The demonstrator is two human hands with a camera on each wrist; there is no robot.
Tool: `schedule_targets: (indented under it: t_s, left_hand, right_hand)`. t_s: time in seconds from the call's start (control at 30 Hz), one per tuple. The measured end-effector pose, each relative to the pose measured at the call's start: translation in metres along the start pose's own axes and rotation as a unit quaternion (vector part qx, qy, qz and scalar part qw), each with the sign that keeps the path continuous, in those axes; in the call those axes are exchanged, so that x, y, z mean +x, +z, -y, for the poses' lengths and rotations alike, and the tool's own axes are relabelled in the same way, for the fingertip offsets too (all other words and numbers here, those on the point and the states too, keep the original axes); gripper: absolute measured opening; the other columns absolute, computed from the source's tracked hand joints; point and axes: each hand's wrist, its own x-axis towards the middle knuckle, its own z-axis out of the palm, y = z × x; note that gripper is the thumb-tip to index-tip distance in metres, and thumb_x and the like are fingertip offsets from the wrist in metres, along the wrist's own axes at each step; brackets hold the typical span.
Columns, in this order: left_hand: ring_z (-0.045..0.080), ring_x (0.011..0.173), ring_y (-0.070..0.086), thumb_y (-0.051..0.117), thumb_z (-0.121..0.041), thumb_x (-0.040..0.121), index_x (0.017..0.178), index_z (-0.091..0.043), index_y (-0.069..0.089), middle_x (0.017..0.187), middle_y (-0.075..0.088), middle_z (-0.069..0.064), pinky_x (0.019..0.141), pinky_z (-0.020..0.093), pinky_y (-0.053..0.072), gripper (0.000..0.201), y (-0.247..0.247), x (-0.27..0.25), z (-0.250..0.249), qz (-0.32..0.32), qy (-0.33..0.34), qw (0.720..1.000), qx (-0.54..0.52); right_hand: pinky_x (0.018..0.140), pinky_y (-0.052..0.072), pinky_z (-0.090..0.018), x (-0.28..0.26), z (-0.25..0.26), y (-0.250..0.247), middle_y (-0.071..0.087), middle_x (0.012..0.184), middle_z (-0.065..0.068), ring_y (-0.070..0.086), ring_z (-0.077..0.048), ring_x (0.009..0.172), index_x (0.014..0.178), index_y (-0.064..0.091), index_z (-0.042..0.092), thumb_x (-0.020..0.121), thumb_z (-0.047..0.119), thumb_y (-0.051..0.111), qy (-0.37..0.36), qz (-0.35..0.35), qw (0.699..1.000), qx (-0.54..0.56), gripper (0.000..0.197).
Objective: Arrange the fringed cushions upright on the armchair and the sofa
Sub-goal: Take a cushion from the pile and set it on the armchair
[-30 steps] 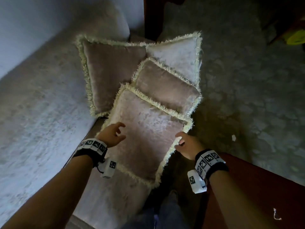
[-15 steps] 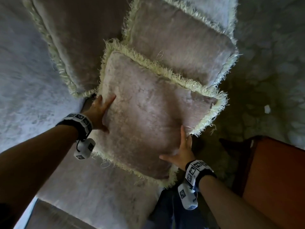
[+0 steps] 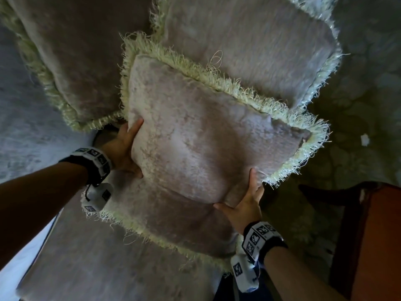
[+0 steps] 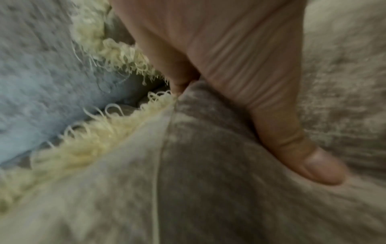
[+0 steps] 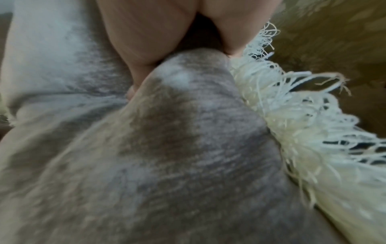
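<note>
1. Both hands hold the front cushion (image 3: 195, 144) by its side edges.
2. Left hand (image 3: 121, 148) grips its left edge; right hand (image 3: 245, 205) its lower right.
3. It leans on two cushions (image 3: 249, 51) behind, on the sofa (image 3: 32, 127).

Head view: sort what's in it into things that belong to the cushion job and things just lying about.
Belongs to the job:
- front cushion, held by left hand and right hand
- cushion behind it
- cushion at left
- seat upholstery

Just lying about:
- white scrap on the carpet
- wooden furniture
</note>
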Motion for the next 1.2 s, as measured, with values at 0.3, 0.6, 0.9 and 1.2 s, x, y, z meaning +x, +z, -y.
schedule_targets:
  t_s: [0.3,0.6,0.9,1.2]
  left_hand:
    - [0.046,0.121,0.048,0.060,-0.095,0.025,0.147,-0.039,-0.023,0.138,0.046,0.029,0.097,0.059,0.040,0.158,-0.012,-0.027,-0.028,0.003,-0.039,0.994,0.104]
    - [0.034,0.147,0.009,0.088,-0.058,0.049,0.137,-0.055,-0.029,0.159,0.000,0.011,0.115,0.057,0.021,0.147,0.015,-0.133,-0.062,0.093,-0.061,0.987,-0.119]
    - [0.042,0.146,0.001,0.091,-0.056,0.041,0.121,-0.061,-0.040,0.156,-0.023,0.013,0.111,0.063,0.019,0.154,0.052,-0.094,-0.071,0.083,-0.147,0.980,-0.102]
    - [0.041,0.142,0.023,0.095,-0.042,0.042,0.132,-0.060,-0.032,0.156,0.014,0.018,0.110,0.058,0.030,0.156,0.026,-0.136,-0.113,0.036,-0.174,0.977,-0.118]
  right_hand:
    - [0.087,0.052,-0.038,-0.013,0.016,-0.012,0.015,0.145,-0.009,0.051,-0.038,0.116,0.138,-0.011,0.063,0.062,0.011,0.088,0.018,0.006,1.000,-0.004,0.135]
    - [0.086,0.055,-0.046,-0.019,0.017,-0.063,0.009,0.156,-0.017,0.058,-0.045,0.110,0.131,-0.022,0.067,0.071,0.013,0.081,0.007,0.038,0.980,-0.197,0.131]
    - [0.114,0.026,-0.043,0.013,-0.001,-0.073,-0.015,0.157,0.005,0.013,-0.031,0.145,0.132,-0.018,0.066,0.041,0.029,0.095,-0.067,0.118,0.983,-0.122,0.150]
    - [0.102,0.041,-0.040,-0.016,0.019,-0.092,-0.002,0.160,-0.006,0.046,-0.040,0.127,0.147,-0.005,0.050,0.079,-0.002,0.066,-0.105,0.085,0.981,-0.141,0.111]
